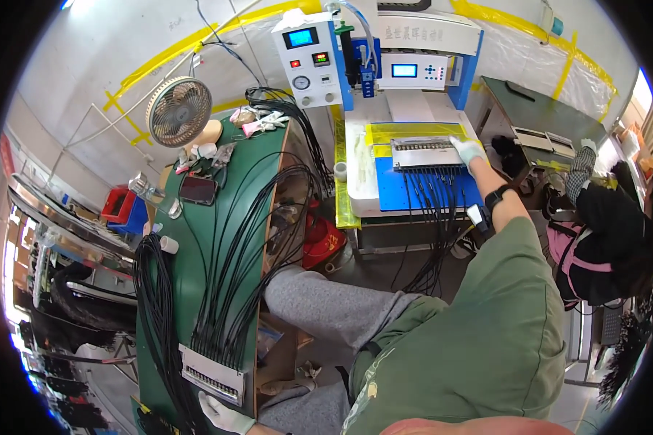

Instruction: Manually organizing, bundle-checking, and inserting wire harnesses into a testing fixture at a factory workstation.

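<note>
My right hand [470, 151], in a white glove, grips the right end of a silver metal bar fixture [426, 155]. The fixture lies across the blue plate [382, 190] on the bed of a dispensing machine [368, 78], with a row of black cables [432, 210] hanging from its near side. At the lower left, my left hand [225, 416], also gloved, rests beside the near edge of a second metal fixture [212, 374], its fingers stretched out. Black cables [232, 254] run from that fixture up along the green table [196, 290].
A phone [199, 190], a fan [179, 111] and a bundle of black cables [152, 290] are on the left. The machine's control box [308, 61] stands behind the bed. At right, another person [595, 232] sits by a second green table [544, 109]. A red container [323, 239] stands between the tables.
</note>
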A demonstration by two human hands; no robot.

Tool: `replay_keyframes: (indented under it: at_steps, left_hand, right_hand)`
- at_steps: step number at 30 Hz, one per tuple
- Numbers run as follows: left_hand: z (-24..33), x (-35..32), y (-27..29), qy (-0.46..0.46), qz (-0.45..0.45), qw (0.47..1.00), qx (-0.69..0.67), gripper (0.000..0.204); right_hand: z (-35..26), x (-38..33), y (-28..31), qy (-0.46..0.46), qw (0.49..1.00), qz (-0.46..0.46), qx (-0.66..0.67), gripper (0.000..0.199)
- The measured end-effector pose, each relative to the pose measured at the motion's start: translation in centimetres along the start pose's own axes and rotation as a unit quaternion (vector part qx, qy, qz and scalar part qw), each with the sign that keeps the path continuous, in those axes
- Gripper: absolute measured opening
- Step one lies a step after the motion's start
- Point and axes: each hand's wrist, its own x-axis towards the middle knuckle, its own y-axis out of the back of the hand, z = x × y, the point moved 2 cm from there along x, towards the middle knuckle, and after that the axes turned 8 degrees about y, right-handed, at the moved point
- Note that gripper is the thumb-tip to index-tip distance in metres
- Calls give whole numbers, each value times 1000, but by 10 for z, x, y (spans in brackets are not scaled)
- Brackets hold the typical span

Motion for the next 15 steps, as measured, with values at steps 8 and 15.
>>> replay_keyframes:
  at_steps: [8, 15]
  left_hand:
    - [64, -33, -6, -52, -14, 995, -81, 32]
    - [113, -81, -43, -6, -158, 977, -143, 39]
  right_hand:
    - [30, 9, -5, 24, 991, 60, 117, 61]
    - [-88, -62, 33, 272, 903, 116, 311, 43]
